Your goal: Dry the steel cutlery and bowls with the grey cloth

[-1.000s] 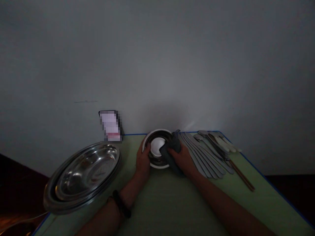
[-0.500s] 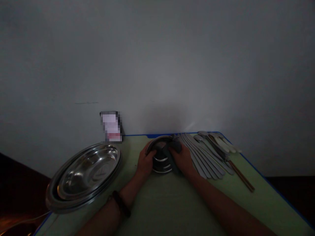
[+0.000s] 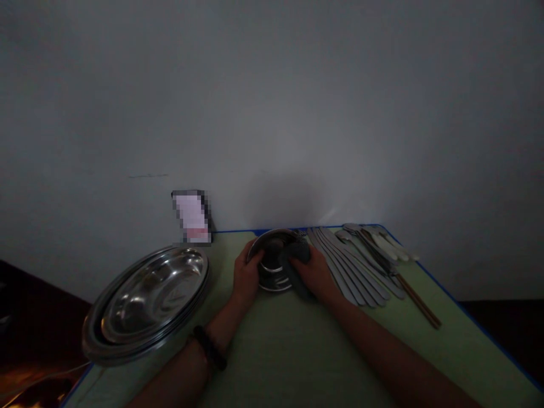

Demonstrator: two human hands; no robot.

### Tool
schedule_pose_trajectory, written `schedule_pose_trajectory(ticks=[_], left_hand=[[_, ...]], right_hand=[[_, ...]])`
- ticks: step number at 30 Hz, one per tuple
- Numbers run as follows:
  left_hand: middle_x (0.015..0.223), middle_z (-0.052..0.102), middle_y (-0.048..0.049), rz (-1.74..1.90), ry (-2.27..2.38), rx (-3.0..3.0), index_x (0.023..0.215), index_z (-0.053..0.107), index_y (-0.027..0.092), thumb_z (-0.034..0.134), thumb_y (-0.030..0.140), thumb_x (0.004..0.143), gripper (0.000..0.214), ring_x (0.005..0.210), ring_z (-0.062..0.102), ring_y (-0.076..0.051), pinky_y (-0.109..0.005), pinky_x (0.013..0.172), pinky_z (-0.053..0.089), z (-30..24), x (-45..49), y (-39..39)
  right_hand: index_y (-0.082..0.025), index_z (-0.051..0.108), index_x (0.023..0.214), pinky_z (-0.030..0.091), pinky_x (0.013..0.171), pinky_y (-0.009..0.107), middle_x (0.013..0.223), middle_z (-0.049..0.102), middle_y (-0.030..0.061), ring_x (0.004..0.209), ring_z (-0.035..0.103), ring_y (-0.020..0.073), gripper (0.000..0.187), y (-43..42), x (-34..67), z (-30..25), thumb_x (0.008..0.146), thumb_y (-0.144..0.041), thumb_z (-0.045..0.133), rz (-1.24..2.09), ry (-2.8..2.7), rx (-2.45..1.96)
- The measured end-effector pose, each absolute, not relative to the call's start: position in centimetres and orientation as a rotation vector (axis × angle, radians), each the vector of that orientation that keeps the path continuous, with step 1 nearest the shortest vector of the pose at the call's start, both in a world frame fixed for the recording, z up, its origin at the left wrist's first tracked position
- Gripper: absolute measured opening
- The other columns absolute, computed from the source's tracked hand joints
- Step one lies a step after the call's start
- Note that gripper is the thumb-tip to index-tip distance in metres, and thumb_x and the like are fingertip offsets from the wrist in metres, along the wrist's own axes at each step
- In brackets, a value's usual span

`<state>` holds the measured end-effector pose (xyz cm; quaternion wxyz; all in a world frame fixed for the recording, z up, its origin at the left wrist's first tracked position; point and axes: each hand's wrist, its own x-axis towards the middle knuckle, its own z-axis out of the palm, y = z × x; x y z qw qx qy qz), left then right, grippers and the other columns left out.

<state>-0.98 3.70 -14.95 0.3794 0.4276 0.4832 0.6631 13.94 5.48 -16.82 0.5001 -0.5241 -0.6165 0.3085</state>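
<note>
A shiny steel bowl (image 3: pixel 276 281) is tilted toward me above the table, its inside showing. My left hand (image 3: pixel 247 272) grips the bowl's left rim, thumb inside and fingers behind it. In my right hand (image 3: pixel 312 269) is a dark grey cloth (image 3: pixel 301 283), pressed against the bowl's right side and hanging down below the fingers. The right fingertips are partly hidden by the cloth.
Stacked steel basins (image 3: pixel 148 300) stand at the left. A phone (image 3: pixel 192 218) leans on the wall. Knives (image 3: pixel 352 272), spoons (image 3: pixel 345 237), white-handled cutlery (image 3: pixel 385 246) and brown chopsticks (image 3: pixel 419 300) lie right on the green table (image 3: pixel 280 357).
The bowl and my left hand have shifted slightly left and up. My right hand has moved the cloth a little along the bowl's right side.
</note>
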Motion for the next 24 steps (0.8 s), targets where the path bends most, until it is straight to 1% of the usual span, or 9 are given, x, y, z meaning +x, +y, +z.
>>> schedule_pose_trajectory(ticks=[5,11,14,19,22,24], left_hand=[[0.067,0.063,0.004,1.664,1.316,1.152,0.075,0.065,0.021,0.058,0.021,0.063,0.013,0.069,0.057,-0.016,-0.024,0.064,0.045,-14.61,-0.81,3.37],[0.067,0.063,0.0046,1.635,1.265,1.103,0.075,0.064,0.021,0.059,0.023,0.063,0.013,0.067,0.057,-0.016,-0.024,0.064,0.044,-14.65,-0.97,3.43],[0.066,0.062,0.0048,1.632,1.229,1.071,0.075,0.063,0.02,0.061,0.025,0.062,0.014,0.066,0.056,-0.015,-0.023,0.061,0.044,-14.84,-1.2,3.47],[0.061,0.058,0.0058,1.582,1.185,1.052,0.071,0.058,0.02,0.06,0.024,0.063,0.009,0.058,0.052,-0.012,-0.021,0.056,0.041,-14.78,-1.32,3.35],[0.06,0.057,0.0064,1.594,1.181,1.047,0.07,0.057,0.02,0.06,0.022,0.062,0.009,0.056,0.051,-0.012,-0.022,0.056,0.041,-14.79,-1.28,3.36],[0.064,0.06,0.0057,1.606,1.186,1.057,0.073,0.059,0.02,0.06,0.021,0.061,0.012,0.061,0.055,-0.013,-0.023,0.06,0.043,-14.8,-1.24,3.37]], right_hand=[[-0.018,0.063,0.086,0.048,0.07,0.032,0.083,0.07,0.0057,0.077,0.063,0.0204,0.019,5.4,13.87,-16.75,0.069,-0.024,0.057,0.729,-1.49,-1.243],[-0.017,0.063,0.085,0.047,0.069,0.031,0.082,0.069,0.0052,0.076,0.063,0.0203,0.017,5.36,13.82,-16.62,0.071,-0.025,0.056,0.743,-1.493,-1.247],[-0.017,0.063,0.085,0.046,0.068,0.03,0.082,0.069,0.005,0.075,0.062,0.0195,0.017,5.31,13.84,-16.59,0.071,-0.023,0.056,0.714,-1.508,-1.232],[-0.018,0.062,0.083,0.046,0.067,0.03,0.079,0.068,0.0043,0.073,0.062,0.0192,0.015,5.3,13.86,-16.68,0.071,-0.023,0.055,0.74,-1.509,-1.234],[-0.019,0.062,0.082,0.047,0.067,0.03,0.08,0.068,0.0042,0.073,0.062,0.0194,0.015,5.38,13.85,-16.77,0.07,-0.023,0.055,0.712,-1.511,-1.245],[-0.019,0.062,0.083,0.047,0.068,0.031,0.081,0.069,0.0046,0.074,0.062,0.0198,0.016,5.42,13.83,-16.81,0.07,-0.024,0.055,0.711,-1.51,-1.252]])
